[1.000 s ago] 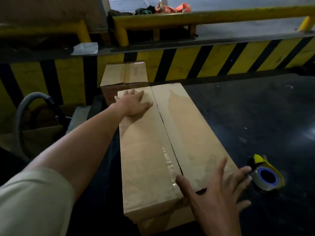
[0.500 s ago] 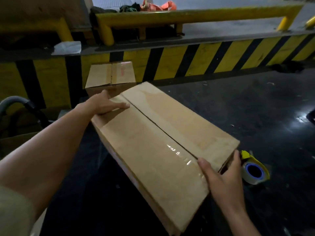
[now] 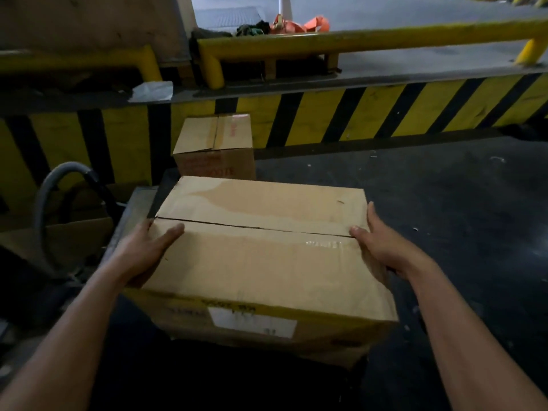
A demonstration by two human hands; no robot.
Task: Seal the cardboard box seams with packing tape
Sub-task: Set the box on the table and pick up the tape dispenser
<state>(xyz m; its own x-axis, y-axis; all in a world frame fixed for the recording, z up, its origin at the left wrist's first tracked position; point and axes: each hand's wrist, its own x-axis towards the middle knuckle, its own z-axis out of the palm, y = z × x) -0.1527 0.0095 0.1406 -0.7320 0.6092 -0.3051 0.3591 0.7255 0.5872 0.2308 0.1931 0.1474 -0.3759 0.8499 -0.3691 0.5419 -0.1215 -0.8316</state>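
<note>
Head view: a person steadies a long cardboard box [image 3: 261, 262] set crosswise just in front of them on a dark loading-bay floor [image 3: 444, 203], one palm at each end. The left hand [image 3: 142, 250] grips the left end and the right hand [image 3: 382, 244] the right end, each with its thumb hooked over the top face and its fingers down the side, so the box lies squarely between them. The centre seam [image 3: 255, 226] runs left to right and gapes dark along most of its length; a short glossy strip of tape [image 3: 326, 244] shows near the right thumb. The board looks stiff but dented, likely light enough to turn by its ends, and best held at the corners, clear of the seam. A smaller carton [image 3: 216, 146] stands beyond, against a yellow-and-black barrier [image 3: 385, 111].
</note>
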